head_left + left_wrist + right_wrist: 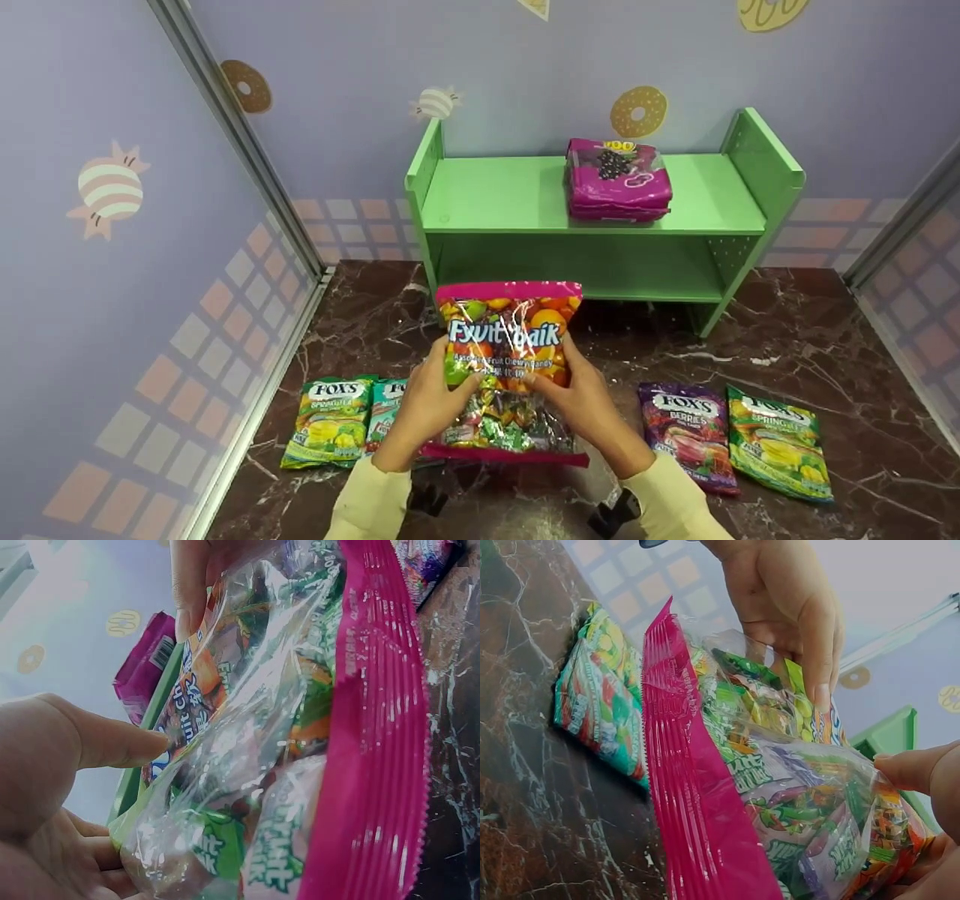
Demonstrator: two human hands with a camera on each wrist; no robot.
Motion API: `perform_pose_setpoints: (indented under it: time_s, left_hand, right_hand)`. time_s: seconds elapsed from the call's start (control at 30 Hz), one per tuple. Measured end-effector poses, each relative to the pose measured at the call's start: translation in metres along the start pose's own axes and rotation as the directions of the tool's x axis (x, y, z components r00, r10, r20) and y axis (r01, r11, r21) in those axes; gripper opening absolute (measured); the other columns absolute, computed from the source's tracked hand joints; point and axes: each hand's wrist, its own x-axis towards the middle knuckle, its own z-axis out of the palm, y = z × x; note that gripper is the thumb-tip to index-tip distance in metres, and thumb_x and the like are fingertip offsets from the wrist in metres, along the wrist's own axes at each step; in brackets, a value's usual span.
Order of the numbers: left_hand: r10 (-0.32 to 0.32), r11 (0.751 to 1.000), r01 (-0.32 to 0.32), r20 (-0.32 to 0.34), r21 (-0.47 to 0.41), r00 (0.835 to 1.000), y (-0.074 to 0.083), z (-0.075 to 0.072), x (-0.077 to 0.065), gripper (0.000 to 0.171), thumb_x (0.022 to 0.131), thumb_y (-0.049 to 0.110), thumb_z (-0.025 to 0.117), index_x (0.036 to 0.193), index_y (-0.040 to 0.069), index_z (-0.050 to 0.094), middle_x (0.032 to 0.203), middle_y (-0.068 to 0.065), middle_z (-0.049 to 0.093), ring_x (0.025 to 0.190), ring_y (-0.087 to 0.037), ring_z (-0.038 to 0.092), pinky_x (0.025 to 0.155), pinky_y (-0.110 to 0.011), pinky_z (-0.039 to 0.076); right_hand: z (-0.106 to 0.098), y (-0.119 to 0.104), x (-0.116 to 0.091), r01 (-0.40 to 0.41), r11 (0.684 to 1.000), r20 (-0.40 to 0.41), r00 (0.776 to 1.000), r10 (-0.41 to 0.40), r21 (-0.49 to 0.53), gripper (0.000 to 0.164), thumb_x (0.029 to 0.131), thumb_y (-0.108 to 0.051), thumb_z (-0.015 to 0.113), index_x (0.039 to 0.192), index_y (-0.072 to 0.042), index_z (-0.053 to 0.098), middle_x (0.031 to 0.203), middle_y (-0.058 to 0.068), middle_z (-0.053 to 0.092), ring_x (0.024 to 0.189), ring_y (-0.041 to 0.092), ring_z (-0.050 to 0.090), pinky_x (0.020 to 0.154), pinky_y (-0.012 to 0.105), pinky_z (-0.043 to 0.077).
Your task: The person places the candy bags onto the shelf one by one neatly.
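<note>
A candy bag (pixel 510 420) marked as assorted fruit chewy candy, with pink seams and a clear lower part, is held upright above the table. My left hand (pixel 431 397) grips its left side, thumb on the front and fingers behind. On the opposite side my right hand (pixel 589 394) grips it the same way. Wrapped candies show through the clear film in both wrist views, where the bag's pink seam (pixel 375 735) runs near the cameras. Behind the bag stands a green two-level shelf (pixel 495 195).
A purple candy pack (pixel 619 180) lies on the upper shelf. On the dark marble table (pixel 360 315) are a yellow-green Fox's bag (pixel 328 424) and a teal bag (pixel 384 409) at left, with a purple Fox's bag (pixel 688 435) and another yellow-green one (pixel 780 442) at right.
</note>
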Motion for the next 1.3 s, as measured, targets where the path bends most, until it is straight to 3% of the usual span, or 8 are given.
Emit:
perform_pose_setpoints:
  time_s: [0.3, 0.57, 1.1, 1.3]
  left_hand:
    - [0.087, 0.996, -0.088, -0.043, -0.027, 0.995, 0.009, -0.008, 0.0, 0.068, 0.09, 0.032, 0.069, 0.145, 0.009, 0.037, 0.119, -0.009, 0.066, 0.105, -0.027, 0.065, 0.087, -0.048, 0.052]
    - [0.093, 0.995, -0.094, -0.055, -0.023, 0.994, 0.016, -0.014, 0.001, 0.066, 0.089, 0.032, 0.069, 0.144, 0.011, 0.038, 0.118, -0.008, 0.066, 0.103, -0.025, 0.065, 0.086, -0.046, 0.052]
    - [0.099, 0.995, -0.099, -0.067, 0.004, 0.993, 0.026, -0.025, 0.005, 0.073, 0.091, 0.036, 0.067, 0.148, 0.007, 0.033, 0.131, -0.013, 0.061, 0.121, -0.033, 0.057, 0.1, -0.055, 0.045]
    - [0.101, 0.995, -0.101, -0.074, -0.005, 0.992, 0.03, -0.028, 0.007, 0.072, 0.09, 0.035, 0.068, 0.148, 0.01, 0.034, 0.128, -0.008, 0.062, 0.117, -0.028, 0.06, 0.097, -0.052, 0.048]
  right_hand:
    - [-0.004, -0.015, 0.0, 0.024, 1.0, 0.008, 1.0, -0.024, 0.014, 0.087, 0.087, -0.021, 0.073, 0.156, -0.019, 0.02, 0.122, 0.017, 0.062, 0.098, 0.023, 0.067, 0.08, 0.029, 0.057]
    - [-0.007, -0.021, 0.003, 0.037, 0.999, -0.006, 0.999, -0.037, -0.026, 0.089, 0.086, -0.023, 0.074, 0.156, -0.018, 0.02, 0.123, 0.016, 0.062, 0.099, 0.022, 0.066, 0.083, 0.031, 0.057]
    - [-0.011, -0.035, 0.008, 0.074, 0.996, 0.015, 0.997, -0.074, -0.055, 0.089, 0.087, -0.023, 0.073, 0.156, -0.02, 0.018, 0.126, 0.015, 0.059, 0.102, 0.023, 0.064, 0.084, 0.033, 0.057]
    - [-0.011, -0.036, 0.011, 0.098, 0.993, 0.008, 0.995, -0.098, -0.071, 0.087, 0.087, -0.021, 0.072, 0.156, -0.019, 0.019, 0.126, 0.015, 0.06, 0.101, 0.023, 0.065, 0.085, 0.035, 0.057]
